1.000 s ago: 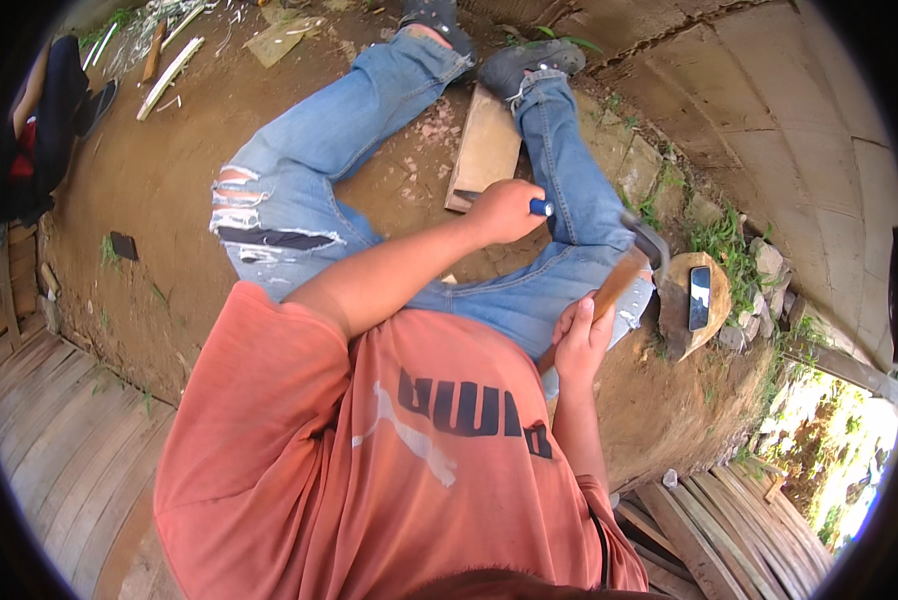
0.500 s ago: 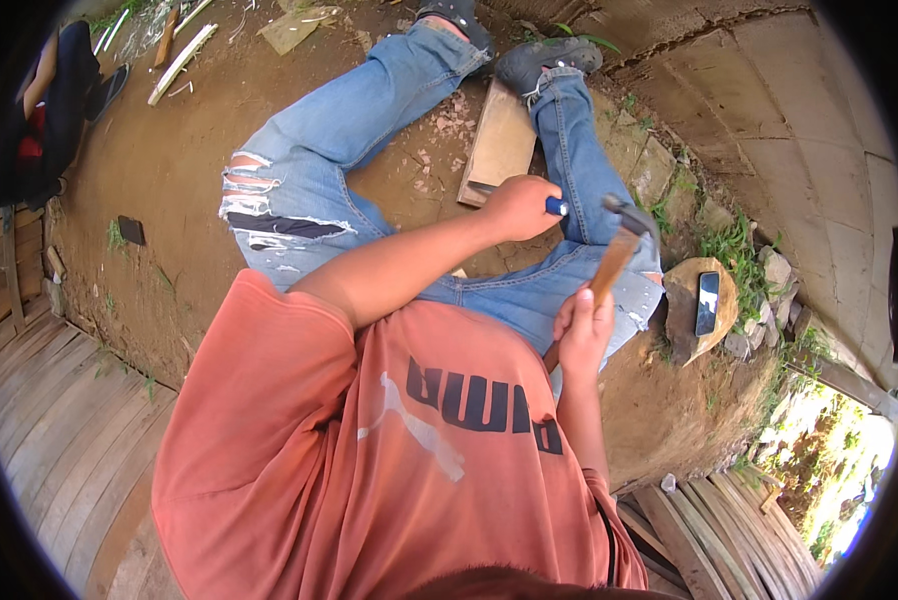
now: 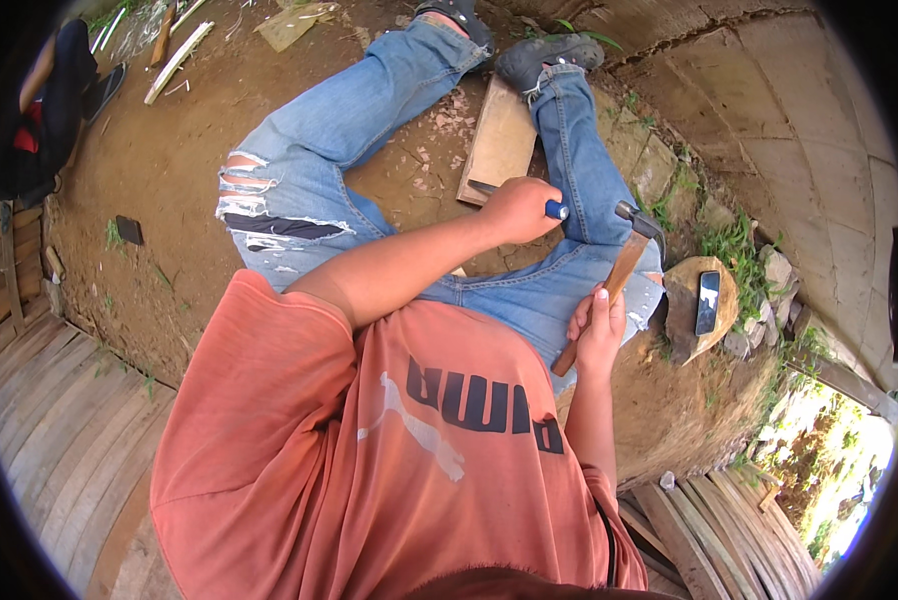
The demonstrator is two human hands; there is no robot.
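Observation:
My left hand [image 3: 519, 211] is closed round a chisel [image 3: 558, 210]. Its blue handle end sticks out on the right of my fist, and a flat metal blade shows on the left. That blade lies over the near end of a wooden board [image 3: 504, 135] between my legs; whether it touches the wood I cannot tell. With my right hand [image 3: 600, 326] I grip a hammer [image 3: 624, 268] by its wooden handle. The metal hammer head is raised to the right of the chisel's handle, apart from it, above my right thigh.
A phone [image 3: 707, 302] lies on a flat stone [image 3: 684, 325] at the right, beside grass and rocks. Another dark flat object [image 3: 129, 231] rests on the dirt at left. Wood strips [image 3: 179, 62] and a seated person [image 3: 44, 130] are at far left. A wall [image 3: 769, 120] rises at right.
My right hand and the hammer have shifted slightly to the right, and the hammer head has turned. My left hand with the chisel stays almost in place.

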